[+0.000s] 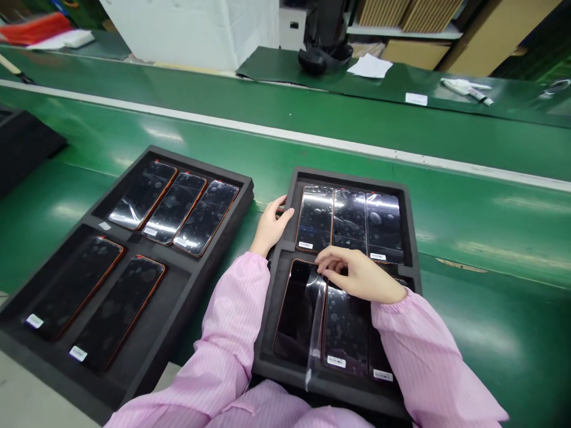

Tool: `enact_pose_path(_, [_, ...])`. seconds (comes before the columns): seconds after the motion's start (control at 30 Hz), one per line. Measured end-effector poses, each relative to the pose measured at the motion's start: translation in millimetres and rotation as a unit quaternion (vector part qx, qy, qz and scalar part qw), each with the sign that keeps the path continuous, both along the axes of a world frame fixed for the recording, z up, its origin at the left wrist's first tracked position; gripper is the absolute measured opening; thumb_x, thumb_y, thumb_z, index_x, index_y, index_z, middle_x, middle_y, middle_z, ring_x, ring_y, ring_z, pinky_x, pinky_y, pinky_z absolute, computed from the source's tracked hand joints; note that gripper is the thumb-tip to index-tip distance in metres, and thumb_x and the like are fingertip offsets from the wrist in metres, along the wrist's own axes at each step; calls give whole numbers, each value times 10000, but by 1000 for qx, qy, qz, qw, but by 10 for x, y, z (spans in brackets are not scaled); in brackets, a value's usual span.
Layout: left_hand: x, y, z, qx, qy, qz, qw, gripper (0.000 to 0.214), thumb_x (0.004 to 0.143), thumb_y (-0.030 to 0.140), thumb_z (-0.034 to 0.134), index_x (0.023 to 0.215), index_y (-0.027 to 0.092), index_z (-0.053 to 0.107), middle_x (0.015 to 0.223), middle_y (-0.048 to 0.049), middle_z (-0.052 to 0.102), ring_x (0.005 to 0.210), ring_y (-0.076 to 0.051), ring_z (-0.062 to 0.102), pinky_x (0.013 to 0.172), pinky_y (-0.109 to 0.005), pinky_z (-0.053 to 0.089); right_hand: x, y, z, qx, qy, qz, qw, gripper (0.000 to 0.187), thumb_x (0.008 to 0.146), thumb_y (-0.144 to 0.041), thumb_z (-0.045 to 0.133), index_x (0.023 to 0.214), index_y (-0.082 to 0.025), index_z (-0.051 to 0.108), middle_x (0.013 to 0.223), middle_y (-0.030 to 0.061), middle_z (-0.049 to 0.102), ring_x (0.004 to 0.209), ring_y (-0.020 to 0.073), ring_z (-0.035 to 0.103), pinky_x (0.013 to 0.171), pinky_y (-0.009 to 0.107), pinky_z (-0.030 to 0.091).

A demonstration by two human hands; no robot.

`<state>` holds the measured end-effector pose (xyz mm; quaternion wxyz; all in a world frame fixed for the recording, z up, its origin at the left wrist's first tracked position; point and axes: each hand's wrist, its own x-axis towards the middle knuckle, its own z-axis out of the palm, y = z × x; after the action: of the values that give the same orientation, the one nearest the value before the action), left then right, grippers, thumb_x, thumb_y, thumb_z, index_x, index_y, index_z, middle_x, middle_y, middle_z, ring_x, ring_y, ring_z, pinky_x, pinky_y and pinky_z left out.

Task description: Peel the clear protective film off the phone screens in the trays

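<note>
My left hand (272,224) grips the left wall of a black foam tray (413,244), thumb over the rim and fingers outside it. Between the thumb and fingers of my right hand (345,270) is the top end of a clear plastic film (316,321). The film stands partly lifted along the right side of a phone (297,309) at the tray's lower left, and its lower end hangs over the tray's near edge. Beside it lies another phone (345,330) with a white label. More phones fill the tray's upper half, and my right arm partly covers one at lower right.
A second black foam tray (178,291) with several orange-edged phones lies to the left. A conveyor with a green belt (214,142) runs behind both trays. Beyond it are a white box (178,30), a paper sheet (370,66) and a marker pen (480,97).
</note>
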<state>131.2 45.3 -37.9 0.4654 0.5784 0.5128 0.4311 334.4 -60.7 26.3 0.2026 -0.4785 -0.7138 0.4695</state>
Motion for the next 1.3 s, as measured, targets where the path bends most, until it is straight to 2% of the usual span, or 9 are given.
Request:
enact_pose_path(0.2, [8, -6, -6, -2, -1, 4, 1000, 426, 868, 267, 587, 1282, 170, 573, 1254, -115, 609, 1069, -227, 600, 895, -331, 498, -74, -34, 13, 89, -12, 6, 996, 293, 829, -170, 592, 1117, -201, 639, 814, 7, 699, 798, 161, 633, 722, 303, 495])
enact_pose_path(0.4, [11, -9, -11, -2, -5, 6, 1000, 423, 865, 277, 592, 1278, 186, 574, 1252, -103, 606, 1064, -224, 597, 891, -328, 498, -135, -150, 56, -57, 49, 37, 997, 449, 817, -144, 595, 1256, -216, 534, 820, -14, 691, 712, 128, 659, 652, 238, 529])
enact_pose_path(0.53, [1, -16, 3, -11, 9, -4, 1000, 447, 866, 292, 594, 1305, 213, 559, 1280, -96, 586, 1096, -236, 581, 909, -334, 487, -500, -435, 67, 91, -82, 71, 990, 199, 835, -69, 540, 935, -227, 609, 788, -23, 676, 681, 133, 640, 625, 238, 473])
enact_pose_path(0.6, [-6, -23, 17, -20, 20, -8, 1000, 467, 869, 306, 592, 1327, 228, 542, 1306, -90, 568, 1133, -243, 563, 922, -337, 479, -723, -598, 34, 156, -137, 109, 972, 176, 877, -74, 505, 901, -214, 608, 792, -8, 665, 688, 153, 641, 602, 256, 456])
enact_pose_path(0.77, [-14, -38, 39, -27, 27, -9, 999, 502, 864, 323, 592, 1351, 223, 522, 1329, -95, 556, 1163, -254, 550, 931, -356, 478, -1002, -773, -88, 119, -121, 109, 979, 180, 879, -60, 534, 949, -193, 634, 918, 18, 672, 792, 166, 660, 672, 262, 495])
enact_pose_path(0.9, [-15, -33, 30, -19, 20, -9, 1000, 483, 856, 299, 589, 1331, 222, 541, 1315, -91, 571, 1144, -243, 563, 922, -343, 488, -912, -625, -68, 6, 46, 10, 999, 207, 821, -17, 563, 849, -199, 658, 841, -16, 684, 770, 131, 656, 705, 233, 505])
enact_pose_path(1.07, [-29, -1, -33, -1, 13, -8, 1000, 481, 840, 278, 602, 1312, 194, 553, 1280, -107, 585, 1111, -243, 584, 935, -355, 496, -522, -253, 41, -161, 190, -122, 961, 102, 840, -96, 552, 866, -163, 625, 742, -14, 660, 637, 116, 649, 620, 239, 535])
enact_pose_path(1.13, [-39, 10, -64, 10, 9, -8, 1000, 486, 838, 277, 608, 1312, 182, 552, 1294, -115, 576, 1118, -248, 585, 962, -375, 488, -343, -144, 52, -148, 144, -125, 970, 87, 861, -157, 570, 924, -160, 631, 735, -12, 660, 603, 117, 638, 593, 243, 524])
enact_pose_path(1.3, [-59, 20, -101, 28, -6, -17, 999, 486, 835, 300, 615, 1306, 190, 561, 1335, -106, 572, 1152, -252, 579, 1023, -405, 459, -148, -73, 2, 6, -85, -85, 993, 214, 833, -179, 668, 1046, -191, 665, 728, -32, 686, 582, 103, 596, 628, 245, 452])
